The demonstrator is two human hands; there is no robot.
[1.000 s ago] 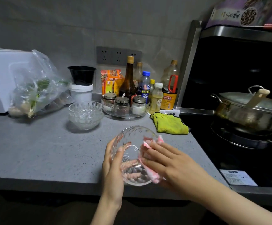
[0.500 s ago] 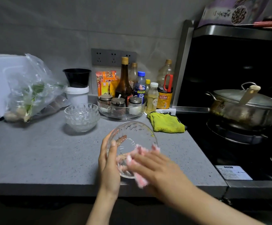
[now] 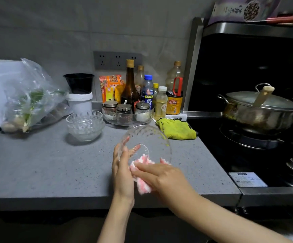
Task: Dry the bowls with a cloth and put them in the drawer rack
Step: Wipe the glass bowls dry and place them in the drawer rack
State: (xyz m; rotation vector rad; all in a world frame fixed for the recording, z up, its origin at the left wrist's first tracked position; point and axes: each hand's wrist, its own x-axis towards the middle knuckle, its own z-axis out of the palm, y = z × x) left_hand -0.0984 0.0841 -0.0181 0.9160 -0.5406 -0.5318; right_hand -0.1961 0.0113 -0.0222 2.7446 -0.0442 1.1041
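Glass: a stack of bowls sits on the grey worktop at the left. Right of it, above the front edge, my left hand grips a tilted bowl. My right hand clutches a pink cloth against its inside.

Stacked bowls left of jar tray

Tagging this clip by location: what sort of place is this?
A home kitchen, most likely: a lidded pot on a stove, condiment bottles by the wall, glass bowls on the counter.
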